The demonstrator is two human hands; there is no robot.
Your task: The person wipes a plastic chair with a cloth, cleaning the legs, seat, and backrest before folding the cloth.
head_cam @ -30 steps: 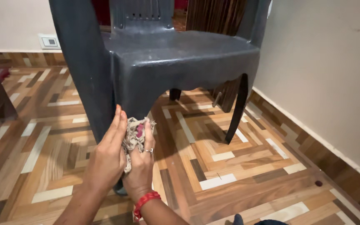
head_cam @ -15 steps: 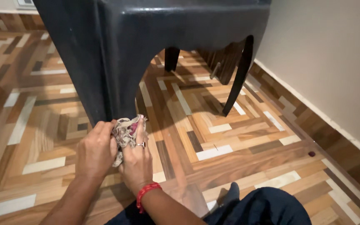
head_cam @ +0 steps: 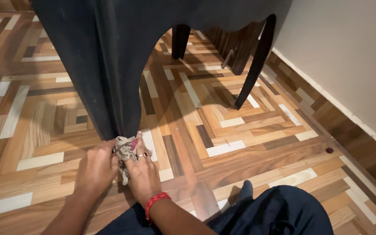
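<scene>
Hands together at chair leg [head_cam: 109,87] foot: left [head_cam: 95,167], right [head_cam: 142,174] clamp rag [head_cam: 125,148]. Advice: wrap leg fully, press firmly.

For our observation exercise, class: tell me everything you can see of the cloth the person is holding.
The cloth is a small, crumpled rag, pale beige with dark and pink-red patterning, soft and thin-looking. It is bunched between the left hand and right hand, pressed against the bottom of the dark chair leg, just above the wooden floor. A loose end hangs down between the hands.
</scene>
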